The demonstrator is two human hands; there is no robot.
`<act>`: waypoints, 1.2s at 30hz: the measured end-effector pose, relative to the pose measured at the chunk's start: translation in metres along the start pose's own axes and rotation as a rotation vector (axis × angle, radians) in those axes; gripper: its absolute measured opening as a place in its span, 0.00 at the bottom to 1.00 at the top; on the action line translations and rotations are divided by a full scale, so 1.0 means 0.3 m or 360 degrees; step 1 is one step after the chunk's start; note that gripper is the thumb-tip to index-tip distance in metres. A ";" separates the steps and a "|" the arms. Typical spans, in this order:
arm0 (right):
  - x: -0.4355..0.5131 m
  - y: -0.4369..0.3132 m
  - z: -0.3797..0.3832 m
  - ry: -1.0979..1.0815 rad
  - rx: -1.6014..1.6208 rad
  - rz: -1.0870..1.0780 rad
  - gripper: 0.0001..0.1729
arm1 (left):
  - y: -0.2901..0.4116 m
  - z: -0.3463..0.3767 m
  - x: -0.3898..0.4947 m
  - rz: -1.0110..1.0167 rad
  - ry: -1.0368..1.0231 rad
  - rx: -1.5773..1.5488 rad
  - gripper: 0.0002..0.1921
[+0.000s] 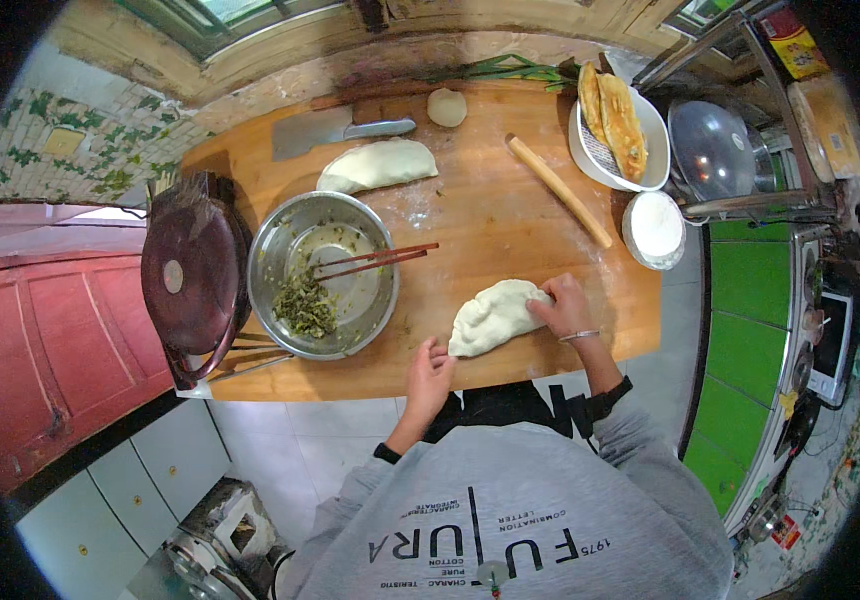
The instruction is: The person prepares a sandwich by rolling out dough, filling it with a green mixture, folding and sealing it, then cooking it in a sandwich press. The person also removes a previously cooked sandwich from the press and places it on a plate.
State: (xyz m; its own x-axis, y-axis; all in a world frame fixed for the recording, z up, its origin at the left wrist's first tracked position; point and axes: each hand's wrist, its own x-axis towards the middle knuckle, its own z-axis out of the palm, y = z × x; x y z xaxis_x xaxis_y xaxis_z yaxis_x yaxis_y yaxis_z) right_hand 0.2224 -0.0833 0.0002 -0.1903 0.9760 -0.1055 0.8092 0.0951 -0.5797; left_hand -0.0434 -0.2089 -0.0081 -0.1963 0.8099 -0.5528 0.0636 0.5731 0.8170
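A half-moon dough pocket (500, 316), folded over and pleated along part of its edge, lies near the front of the wooden board (467, 225). My right hand (566, 306) grips its right end, thumb on top. At the pocket's left tip, my left hand (431, 373) touches the corner with bent fingers. To the left stands a steel bowl (361, 330) with chopped green filling (308, 304) and a pair of reddish chopsticks (381, 262) resting in it. Behind the bowl is a second, smooth folded dough pocket (379, 164).
A cleaver (317, 131) and a small dough ball (446, 107) lie at the back. Rightward are a rolling pin (559, 191), a white basket of browned flatbreads (659, 161) and a bowl of flour (655, 231). An electric griddle (194, 274) with its lid down borders the left.
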 end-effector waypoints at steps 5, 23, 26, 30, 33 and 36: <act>-0.011 -0.029 -0.016 -0.0571 0.0681 0.0309 0.14 | 0.073 0.096 0.032 -0.0183 -0.0124 0.0411 0.24; 0.828 -0.100 -0.037 -0.0277 0.0372 -0.0400 0.13 | 0.340 0.192 0.417 -0.0127 0.0618 -0.1295 0.21; 0.965 -0.107 -0.013 0.0065 0.0221 -0.0367 0.13 | 0.266 0.177 0.374 -0.0113 0.0576 -0.0714 0.23; 1.145 -0.141 0.079 0.0183 0.0046 -0.0071 0.20 | 0.129 0.096 0.224 0.0190 0.0541 0.0703 0.23; 1.241 -0.165 0.145 0.0057 0.0066 0.0169 0.29 | 0.035 0.028 0.135 0.0646 0.0643 0.1344 0.25; 1.255 -0.203 0.196 -0.0103 0.0156 0.0205 0.29 | -0.030 -0.027 0.098 0.0650 0.0590 0.1600 0.26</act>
State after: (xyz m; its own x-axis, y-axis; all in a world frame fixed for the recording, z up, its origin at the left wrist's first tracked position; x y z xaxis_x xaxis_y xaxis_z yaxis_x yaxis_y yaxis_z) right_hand 0.0687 0.2670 -0.0518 -0.1265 0.9640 -0.2338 0.7719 -0.0524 -0.6336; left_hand -0.0577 -0.1913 -0.0304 -0.2466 0.9674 -0.0578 0.9093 0.2516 0.3316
